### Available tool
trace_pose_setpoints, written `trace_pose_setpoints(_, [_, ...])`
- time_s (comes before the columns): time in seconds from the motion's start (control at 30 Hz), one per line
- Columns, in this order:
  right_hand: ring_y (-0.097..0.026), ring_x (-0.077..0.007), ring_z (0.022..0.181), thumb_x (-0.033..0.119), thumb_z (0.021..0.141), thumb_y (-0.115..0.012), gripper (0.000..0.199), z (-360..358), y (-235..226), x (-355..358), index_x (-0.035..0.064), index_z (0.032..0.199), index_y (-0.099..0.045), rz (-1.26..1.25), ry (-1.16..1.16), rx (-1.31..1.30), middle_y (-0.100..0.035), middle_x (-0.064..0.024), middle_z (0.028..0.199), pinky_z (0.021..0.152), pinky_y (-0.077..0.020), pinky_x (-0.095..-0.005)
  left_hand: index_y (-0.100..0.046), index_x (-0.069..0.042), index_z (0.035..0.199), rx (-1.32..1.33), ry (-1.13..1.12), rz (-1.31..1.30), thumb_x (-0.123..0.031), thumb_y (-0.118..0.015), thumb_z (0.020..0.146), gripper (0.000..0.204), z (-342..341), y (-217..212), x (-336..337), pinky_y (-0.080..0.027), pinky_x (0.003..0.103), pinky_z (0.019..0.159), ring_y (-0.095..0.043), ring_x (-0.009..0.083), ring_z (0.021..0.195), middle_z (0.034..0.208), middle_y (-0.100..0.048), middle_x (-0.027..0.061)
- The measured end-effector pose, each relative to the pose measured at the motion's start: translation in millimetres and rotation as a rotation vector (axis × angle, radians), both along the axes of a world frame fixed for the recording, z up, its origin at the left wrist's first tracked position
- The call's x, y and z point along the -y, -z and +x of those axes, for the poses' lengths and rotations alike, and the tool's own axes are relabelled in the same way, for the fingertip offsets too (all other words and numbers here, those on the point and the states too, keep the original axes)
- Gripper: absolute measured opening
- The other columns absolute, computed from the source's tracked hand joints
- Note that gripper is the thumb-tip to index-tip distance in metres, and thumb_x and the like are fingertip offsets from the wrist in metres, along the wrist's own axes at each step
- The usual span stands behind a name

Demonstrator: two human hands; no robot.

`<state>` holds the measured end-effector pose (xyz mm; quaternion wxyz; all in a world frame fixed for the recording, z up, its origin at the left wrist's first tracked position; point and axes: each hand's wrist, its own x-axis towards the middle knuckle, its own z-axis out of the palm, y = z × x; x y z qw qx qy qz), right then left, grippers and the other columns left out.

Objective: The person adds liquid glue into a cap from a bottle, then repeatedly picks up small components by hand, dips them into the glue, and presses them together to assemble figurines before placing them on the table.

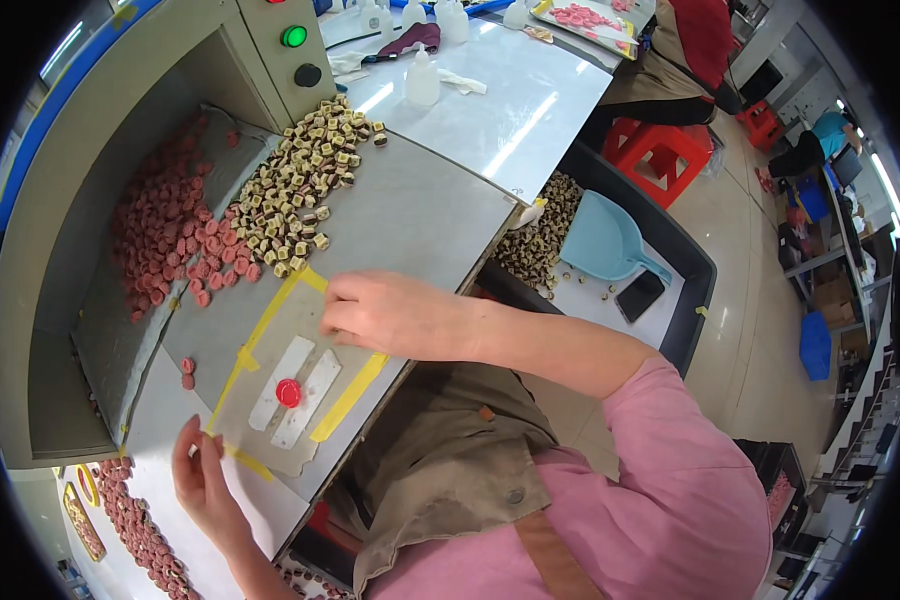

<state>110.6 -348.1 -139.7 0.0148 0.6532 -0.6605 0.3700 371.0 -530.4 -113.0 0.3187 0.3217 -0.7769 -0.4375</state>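
Glossy, plastic-looking red disc (288, 393)

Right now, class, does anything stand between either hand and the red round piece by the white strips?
Nothing visible blocks either one: the red round piece lies uncovered between the left hand and right hand, with only low, flat-looking white strips by it.

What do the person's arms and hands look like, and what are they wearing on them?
Both the left hand and right hand are bare, with no gloves. The right arm has a short, loose pink sleeve ending near the elbow. The left forearm is bare where it shows; its sleeve is out of view.
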Motion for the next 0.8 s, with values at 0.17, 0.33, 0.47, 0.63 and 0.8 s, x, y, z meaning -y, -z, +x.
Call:
trace_pose_setpoints(0.17, [-0.059, -0.0271, 0.087, 0.015, 0.083, -0.065, 0.023, -1, 6, 18, 0.0063, 0.104, -0.059, -0.103, -0.084, -0.018, -0.057, -0.0098, 0.095, 0.079, -0.0493, -0.0368, -0.053, 0.000, 0.126, -0.335, -0.091, 0.598, -0.011, -0.052, 0.097, 0.031, 12, 4, -36, -0.048, 0.025, 0.083, -0.057, 0.0120, 0.091, 0.118, -0.059, 0.0113])
trace_pose_setpoints(0.33, [-0.062, -0.0229, 0.088, 0.010, 0.084, -0.065, 0.028, 13, -23, -1, 0.0013, 0.109, -0.056, 0.189, 0.101, 0.223, -0.057, -0.0115, 0.102, 0.077, -0.0511, -0.0340, -0.046, -0.003, 0.133, -0.492, 0.187, 0.919, -0.012, -0.051, 0.097, 0.037, -10, 16, -48, -0.049, 0.023, 0.082, -0.059, 0.0106, 0.095, 0.120, -0.057, 0.0103])
trace_pose_setpoints(0.47, [-0.062, -0.0237, 0.088, 0.008, 0.083, -0.065, 0.027, 29, -31, 6, 0.0012, 0.108, -0.057, 0.245, 0.098, 0.226, -0.057, -0.0119, 0.101, 0.076, -0.0508, -0.0336, -0.047, -0.001, 0.132, -0.582, 0.179, 1.011, -0.012, -0.049, 0.098, 0.035, -9, 10, -51, -0.049, 0.024, 0.084, -0.059, 0.0116, 0.094, 0.120, -0.056, 0.0113])
trace_pose_setpoints(0.63, [-0.062, -0.0249, 0.083, 0.004, 0.083, -0.063, 0.016, 38, -35, 19, 0.0002, 0.099, -0.061, 0.260, 0.124, -0.018, -0.058, -0.0125, 0.093, 0.073, -0.0494, -0.0345, -0.046, 0.000, 0.132, -0.635, 0.222, 1.064, -0.012, -0.049, 0.098, 0.036, 6, 16, -45, -0.048, 0.025, 0.087, -0.057, 0.0107, 0.092, 0.117, -0.056, 0.0096])
trace_pose_setpoints(0.8, [-0.060, -0.0275, 0.080, 0.005, 0.084, -0.063, 0.014, 49, -43, 28, 0.0010, 0.097, -0.062, 0.297, 0.152, 0.022, -0.059, -0.0120, 0.091, 0.071, -0.0489, -0.0350, -0.046, 0.000, 0.132, -0.644, 0.227, 1.095, -0.013, -0.050, 0.098, 0.037, 7, 10, -43, -0.046, 0.026, 0.089, -0.056, 0.0102, 0.094, 0.114, -0.057, 0.0079])
